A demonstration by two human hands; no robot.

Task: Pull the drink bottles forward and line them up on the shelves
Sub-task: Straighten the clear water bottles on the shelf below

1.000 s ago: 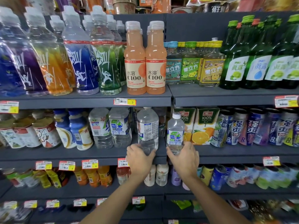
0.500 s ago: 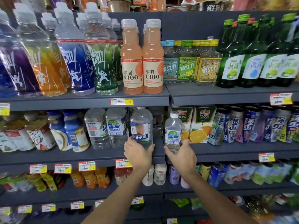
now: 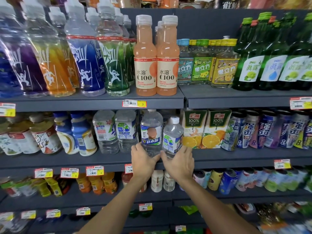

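On the middle shelf [image 3: 67, 162] stand two clear drink bottles side by side. My left hand [image 3: 143, 162] grips the base of the taller clear bottle [image 3: 151, 130], which shows a blue label. My right hand [image 3: 179, 163] holds the base of the shorter clear bottle [image 3: 173, 135] with a white cap and a green and blue label. Both bottles are upright near the shelf's front edge and nearly touch. Two more clear water bottles [image 3: 116, 132] stand just to the left.
Orange juice cartons [image 3: 206, 129] stand right of the shorter bottle, then a row of cans [image 3: 263, 130]. Blue and white bottles [image 3: 76, 134] sit further left. The upper shelf [image 3: 94, 103] carries tall coloured bottles and two peach C100 bottles [image 3: 156, 56]. Smaller bottles and cans fill the lower shelf.
The taller bottle has turned so its blue label faces front. The shorter bottle has slid left, closing the gap between the two. Both hands stayed at the bottle bases.
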